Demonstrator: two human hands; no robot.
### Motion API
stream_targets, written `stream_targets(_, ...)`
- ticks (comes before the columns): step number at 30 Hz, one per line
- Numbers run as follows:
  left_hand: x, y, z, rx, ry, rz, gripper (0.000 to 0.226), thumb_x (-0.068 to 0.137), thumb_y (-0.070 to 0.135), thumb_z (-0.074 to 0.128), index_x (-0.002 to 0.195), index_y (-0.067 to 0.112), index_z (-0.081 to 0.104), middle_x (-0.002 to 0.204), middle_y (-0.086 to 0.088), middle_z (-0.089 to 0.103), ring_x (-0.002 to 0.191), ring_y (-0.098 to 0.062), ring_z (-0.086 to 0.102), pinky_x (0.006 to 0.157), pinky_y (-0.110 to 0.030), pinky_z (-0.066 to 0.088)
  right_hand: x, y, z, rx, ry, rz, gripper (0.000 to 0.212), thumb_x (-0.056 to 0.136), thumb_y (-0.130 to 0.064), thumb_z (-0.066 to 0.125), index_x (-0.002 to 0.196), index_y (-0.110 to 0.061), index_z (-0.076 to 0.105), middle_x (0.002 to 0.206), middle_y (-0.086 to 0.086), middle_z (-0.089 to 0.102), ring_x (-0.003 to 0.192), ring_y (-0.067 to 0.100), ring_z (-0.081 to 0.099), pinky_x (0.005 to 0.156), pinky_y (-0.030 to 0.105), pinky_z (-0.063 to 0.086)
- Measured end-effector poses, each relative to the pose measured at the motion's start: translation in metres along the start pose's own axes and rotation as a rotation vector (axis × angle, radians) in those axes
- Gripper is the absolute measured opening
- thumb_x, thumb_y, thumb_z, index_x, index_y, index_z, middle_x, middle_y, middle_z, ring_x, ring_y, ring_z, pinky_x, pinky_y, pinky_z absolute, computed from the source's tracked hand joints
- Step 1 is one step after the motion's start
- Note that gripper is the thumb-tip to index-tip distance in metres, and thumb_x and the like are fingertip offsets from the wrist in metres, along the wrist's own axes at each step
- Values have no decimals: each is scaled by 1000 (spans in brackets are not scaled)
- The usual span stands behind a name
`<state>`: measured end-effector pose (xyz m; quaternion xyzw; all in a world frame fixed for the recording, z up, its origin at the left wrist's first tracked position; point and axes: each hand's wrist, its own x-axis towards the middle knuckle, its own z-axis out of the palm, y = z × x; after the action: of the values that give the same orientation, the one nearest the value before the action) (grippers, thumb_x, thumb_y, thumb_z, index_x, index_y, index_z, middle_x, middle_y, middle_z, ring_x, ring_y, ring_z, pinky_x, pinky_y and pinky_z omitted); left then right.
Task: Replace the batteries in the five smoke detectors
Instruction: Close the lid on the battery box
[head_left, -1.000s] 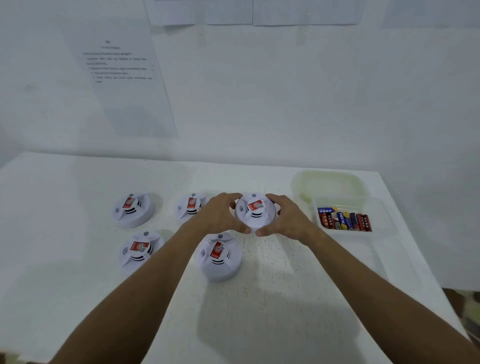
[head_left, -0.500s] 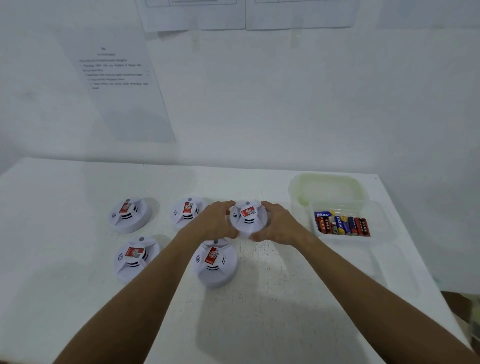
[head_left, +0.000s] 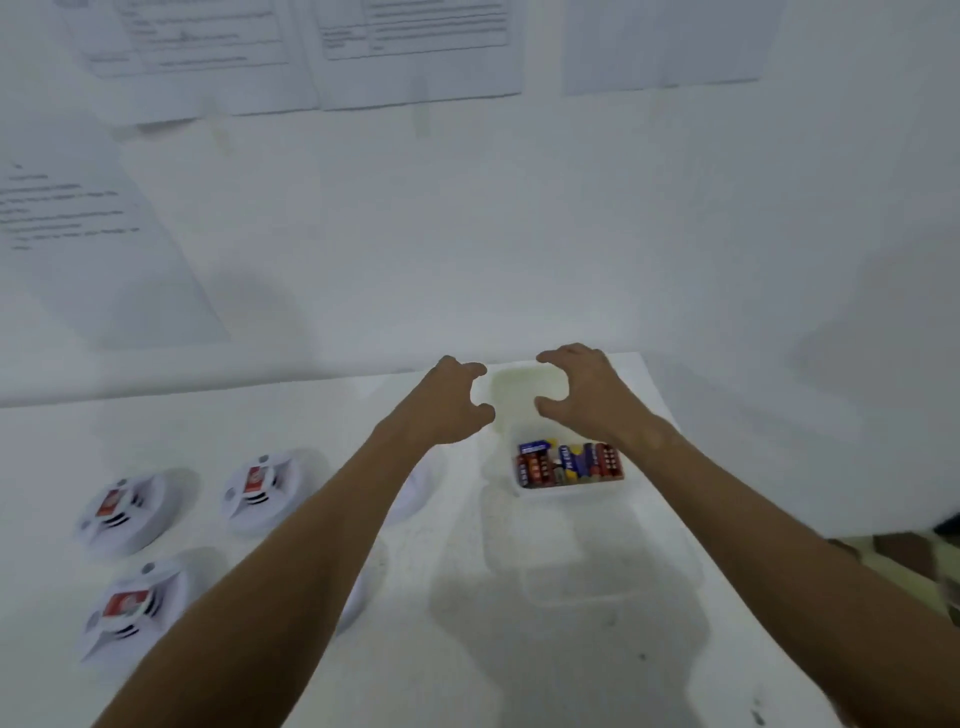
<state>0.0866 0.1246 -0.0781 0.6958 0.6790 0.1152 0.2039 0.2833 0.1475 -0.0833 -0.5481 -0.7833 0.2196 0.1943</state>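
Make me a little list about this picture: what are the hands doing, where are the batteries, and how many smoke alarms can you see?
left hand: raised, fingers curled, holding nothing
right hand: raised, fingers curled, holding nothing
empty tub: pale, at the far table edge, behind and between both hands
battery tub: clear, nearer than the empty tub
batteries: lying side by side in the battery tub, red and blue
smoke detectors: three in plain view left of the arms, two more partly hidden behind the left forearm
table: white
picture: blurry
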Motion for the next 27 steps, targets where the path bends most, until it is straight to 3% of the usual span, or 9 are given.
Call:
stream_targets(8,61,30,30,22,-18,-123,62,90,36,56,146,16,38,149,-14,30,127,-31,46,100,-42,46,36,77,-25,-80,-140,218,65,91,-29,66,149,-16,39,154,13,35,145,30,27,113,41,31)
stream_targets(15,72,18,52,-39,-32,-334,74,91,50,57,146,6,32,146,-15,42,132,-31,42,103,-39,39,55,96,-12,60,-274,280,82,88,-34,71,154,-14,27,160,7,29,144,26,34,113,37,34)
stream_targets(18,74,18,53,-148,3,-372,82,88,49,63,147,5,28,143,-14,45,126,-30,48,99,-37,46,60,97,-10,203,-229,329,81,85,-28,75,153,-16,31,156,8,35,133,27,46,93,33,49)
stream_targets(20,74,20,52,-187,35,-370,84,85,50,67,146,4,30,142,-14,45,126,-29,48,94,-34,45,60,98,-11,295,-181,342,81,84,-25,77,152,-16,33,153,11,37,131,27,47,86,32,50)
stream_targets(24,66,32,43,-328,201,-340,88,87,43,68,152,6,22,153,-18,26,137,-30,36,103,-36,38,55,89,-21,371,-81,300,89,82,-25,79,154,-16,29,157,11,33,143,26,35,113,42,39)
stream_targets(27,55,41,27,-467,347,-278,93,82,45,73,152,13,21,151,-19,29,132,-34,44,106,-43,42,40,73,-40,445,39,259,89,81,-28,80,154,-20,30,155,10,37,140,26,38,112,47,40)
